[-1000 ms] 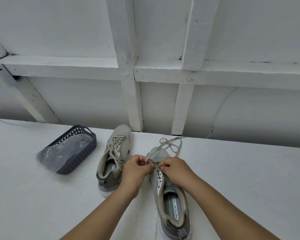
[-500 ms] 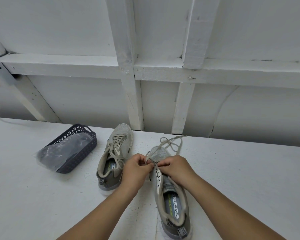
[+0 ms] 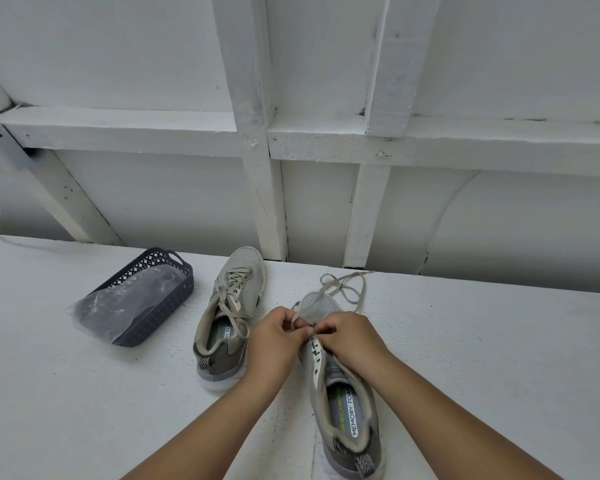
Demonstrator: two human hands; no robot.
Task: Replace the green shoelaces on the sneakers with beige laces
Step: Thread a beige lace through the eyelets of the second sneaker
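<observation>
Both hands meet over the forefoot of the near sneaker [image 3: 340, 386], a grey-beige mesh shoe lying toe away, its insole (printed "MEMORY FOAM") open to view behind the grip. A pale lace [image 3: 343, 287] runs out of the pinch and trails in loose loops over the surface just beyond the toe. To the left of the grip, just beside the wrist, the second sneaker [image 3: 231, 313] stands upright, toe away, laced and tied with a beige lace.

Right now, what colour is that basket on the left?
Dark navy-grey basket, latticed walls; head view shows it.
</observation>
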